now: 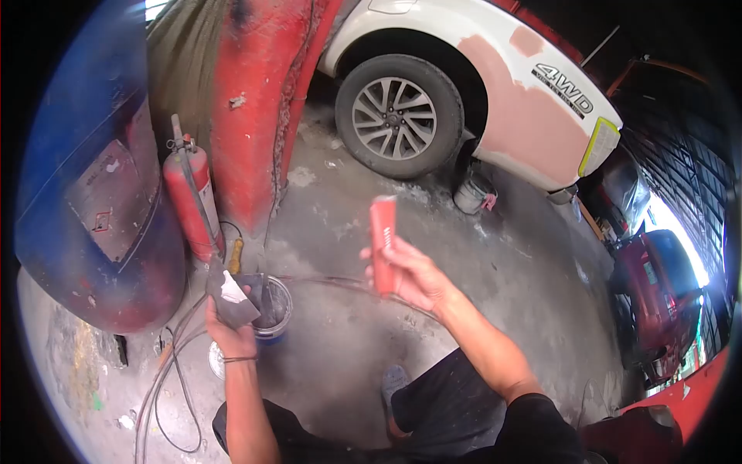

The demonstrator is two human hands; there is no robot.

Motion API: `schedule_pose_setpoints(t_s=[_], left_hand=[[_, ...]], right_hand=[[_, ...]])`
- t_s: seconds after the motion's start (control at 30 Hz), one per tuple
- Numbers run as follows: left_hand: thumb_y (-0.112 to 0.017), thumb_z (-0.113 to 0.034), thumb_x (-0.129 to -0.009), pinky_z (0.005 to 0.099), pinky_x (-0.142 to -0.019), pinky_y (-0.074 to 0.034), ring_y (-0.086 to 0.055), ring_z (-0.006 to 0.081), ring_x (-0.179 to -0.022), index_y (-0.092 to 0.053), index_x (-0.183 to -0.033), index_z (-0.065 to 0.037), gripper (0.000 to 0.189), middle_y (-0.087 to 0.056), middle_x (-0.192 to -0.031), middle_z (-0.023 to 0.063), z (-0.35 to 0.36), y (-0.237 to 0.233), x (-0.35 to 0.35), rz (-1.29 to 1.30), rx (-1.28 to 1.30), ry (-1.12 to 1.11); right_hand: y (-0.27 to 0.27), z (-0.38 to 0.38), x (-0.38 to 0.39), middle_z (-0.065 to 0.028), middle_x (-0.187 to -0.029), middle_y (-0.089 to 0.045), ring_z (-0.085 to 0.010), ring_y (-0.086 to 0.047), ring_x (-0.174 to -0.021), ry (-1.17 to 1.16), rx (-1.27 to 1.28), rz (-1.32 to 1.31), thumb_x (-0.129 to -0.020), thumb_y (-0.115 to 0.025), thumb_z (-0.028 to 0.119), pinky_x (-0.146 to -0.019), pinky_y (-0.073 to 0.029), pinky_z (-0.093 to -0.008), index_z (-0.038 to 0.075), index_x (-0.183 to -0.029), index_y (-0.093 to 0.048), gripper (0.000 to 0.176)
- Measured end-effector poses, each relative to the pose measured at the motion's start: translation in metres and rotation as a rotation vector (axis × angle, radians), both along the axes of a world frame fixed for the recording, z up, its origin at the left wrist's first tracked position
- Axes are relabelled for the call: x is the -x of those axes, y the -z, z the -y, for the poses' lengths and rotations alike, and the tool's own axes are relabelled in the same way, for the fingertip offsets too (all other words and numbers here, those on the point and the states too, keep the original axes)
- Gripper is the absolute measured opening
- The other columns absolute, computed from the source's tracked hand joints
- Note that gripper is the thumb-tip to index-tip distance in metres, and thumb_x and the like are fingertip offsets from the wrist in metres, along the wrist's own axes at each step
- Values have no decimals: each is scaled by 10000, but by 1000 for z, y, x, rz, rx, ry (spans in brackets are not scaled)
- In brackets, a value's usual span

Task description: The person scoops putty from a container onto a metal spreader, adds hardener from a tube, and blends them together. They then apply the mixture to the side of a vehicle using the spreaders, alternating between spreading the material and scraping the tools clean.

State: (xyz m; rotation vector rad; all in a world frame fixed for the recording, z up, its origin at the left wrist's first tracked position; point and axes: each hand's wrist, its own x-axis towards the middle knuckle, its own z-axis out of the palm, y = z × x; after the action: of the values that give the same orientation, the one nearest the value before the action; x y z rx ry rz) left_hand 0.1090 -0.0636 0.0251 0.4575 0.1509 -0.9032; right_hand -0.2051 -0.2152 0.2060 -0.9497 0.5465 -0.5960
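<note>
My left hand (230, 334) is closed on a dark flat plate (238, 309) that has a white smear of paste (232, 290) on it. My right hand (416, 277), held up over the floor, wraps round a red tube (382, 243) with white lettering; the tube stands nearly upright and is slightly blurred. The two hands are apart. Just behind the plate is a round container (287, 311) with a blue side, partly hidden. A yellow handle (235, 255) shows above the plate.
A red fire extinguisher (189, 201) and blue drum (116, 286) stand left, beside a red post (251, 116). Hoses (166, 371) cross the floor. Ahead are a white vehicle (533, 147) with pinkish patches and a can (473, 195); a red car (657, 301) is right.
</note>
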Motion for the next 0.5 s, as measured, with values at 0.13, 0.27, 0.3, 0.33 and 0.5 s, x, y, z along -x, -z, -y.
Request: schedule_pose_setpoints(t_s=[0.13, 0.27, 0.3, 0.33, 0.5], left_hand=[[-472, -354, -1170, 474, -1067, -572, -726, 309, -1171, -635, -1461, -27, 468, -737, -1365, 97, -9, 9, 10, 53, -14, 43], [-468, -324, -1183, 468, -1031, -604, -734, 271, -1133, -670, -1393, -18, 422, -750, -1321, 93, -26, 12, 6, 170, 24, 62], [-468, -319, -1185, 467, -1021, -610, -740, 275, -1118, -674, -1383, -16, 417, -750, -1315, 94, -30, 11, 4, 197, 14, 56], [-468, -309, -1186, 460, -1020, -609, -749, 285, -1098, -678, -1383, -15, 411, -749, -1315, 98, -33, 5, 5, 183, -15, 47], [-577, -354, -1140, 453, -1047, -571, -760, 310, -958, -768, -1108, -61, 352, -770, -907, 116, -26, -42, 23, 31, -120, -25]], right_hand=[[22, 2, 25, -115, -1340, -705, -232, -749, -1091, 174, 18, -54, -1086, -714, 141, -955, -650, -426, 95, -1547, -496, 512], [44, -16, 33, -106, -1292, -741, -212, -758, -1094, 190, 38, -294, -1066, -758, 151, -929, -651, -401, 78, -1557, -515, 553], [48, -19, 33, -106, -1282, -746, -207, -758, -1092, 177, 54, -333, -1066, -761, 158, -917, -650, -392, 75, -1557, -517, 555], [46, -23, 32, -102, -1246, -757, -208, -757, -1090, 143, 75, -328, -1059, -775, 167, -920, -640, -385, 71, -1550, -519, 562], [49, -31, 33, -127, -1380, -705, -254, -753, -1127, 58, -20, -315, -1097, -713, 205, -966, -632, -421, 70, -1608, -472, 581]])
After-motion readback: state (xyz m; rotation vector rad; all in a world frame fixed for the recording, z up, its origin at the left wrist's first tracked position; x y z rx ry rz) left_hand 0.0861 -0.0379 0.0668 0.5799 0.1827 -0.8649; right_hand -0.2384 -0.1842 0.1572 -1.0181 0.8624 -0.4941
